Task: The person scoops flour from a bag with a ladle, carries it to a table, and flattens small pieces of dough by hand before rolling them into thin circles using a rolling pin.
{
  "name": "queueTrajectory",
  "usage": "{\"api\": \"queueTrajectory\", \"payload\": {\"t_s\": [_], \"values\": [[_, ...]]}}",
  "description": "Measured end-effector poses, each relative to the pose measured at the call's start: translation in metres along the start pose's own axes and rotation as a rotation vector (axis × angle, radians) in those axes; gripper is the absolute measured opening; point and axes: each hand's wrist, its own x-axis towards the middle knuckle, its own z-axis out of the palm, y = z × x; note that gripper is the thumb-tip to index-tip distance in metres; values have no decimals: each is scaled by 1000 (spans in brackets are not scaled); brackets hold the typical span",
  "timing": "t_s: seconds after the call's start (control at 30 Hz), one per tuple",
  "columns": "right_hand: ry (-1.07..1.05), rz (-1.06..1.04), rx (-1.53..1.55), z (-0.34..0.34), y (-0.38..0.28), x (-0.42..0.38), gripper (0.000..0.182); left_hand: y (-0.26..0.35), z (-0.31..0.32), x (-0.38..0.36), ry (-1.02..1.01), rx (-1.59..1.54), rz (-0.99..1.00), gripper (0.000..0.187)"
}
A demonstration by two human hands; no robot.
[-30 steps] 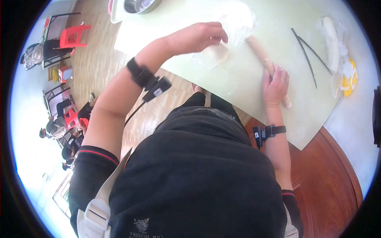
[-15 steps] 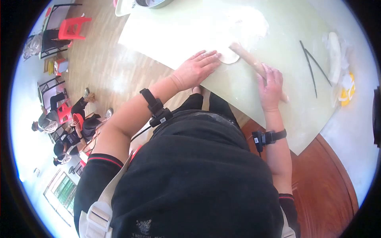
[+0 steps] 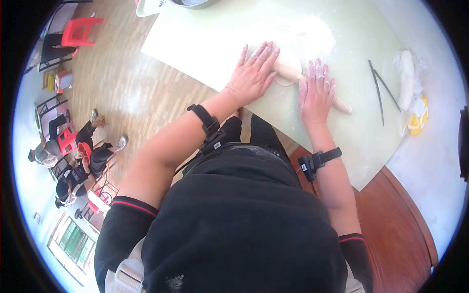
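Note:
A wooden rolling pin (image 3: 342,104) lies slanted across a flat round of pale dough (image 3: 288,61). My left hand (image 3: 254,75) rests over the pin's far-left end, its fingers stretched out and dusted with flour. Over the pin's middle lies my right hand (image 3: 317,95), palm down with straight, floury fingers. Neither hand is wrapped round the pin. Part of the dough is hidden under the pin and my left hand.
White flour (image 3: 315,39) is heaped on the pale table (image 3: 351,146) beyond the dough. Two dark chopsticks (image 3: 378,93) lie to the right, beside a dough roll (image 3: 406,80) and a plastic bag with yellow print (image 3: 419,117). A metal bowl (image 3: 195,2) stands at the far edge. People sit at left.
The rolling pin has moved left onto the dough. My left hand has gone from the dough's edge to the pin's end, and my right hand has uncurled from its grip and flattened.

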Motion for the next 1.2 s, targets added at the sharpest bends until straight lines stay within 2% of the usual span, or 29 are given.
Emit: {"api": "queueTrajectory", "payload": {"t_s": [0.3,0.5,0.8,0.93,1.0,1.2], "values": [[103,46,-48,6,16,46,53,-6,12,48,143,91,-11,56],[127,63,-41,10,27,66,53,-9,16,71,162,152,-27,51],[176,60,-26,17,39,86,55,-14,12,93,105,146,-36,56],[178,56,-39,14,33,76,55,-13,13,86,69,160,-51,56],[155,64,-39,10,27,64,56,-10,12,70,111,145,-11,49],[85,66,1,4,1,11,58,-1,3,18,18,65,22,55]]}}
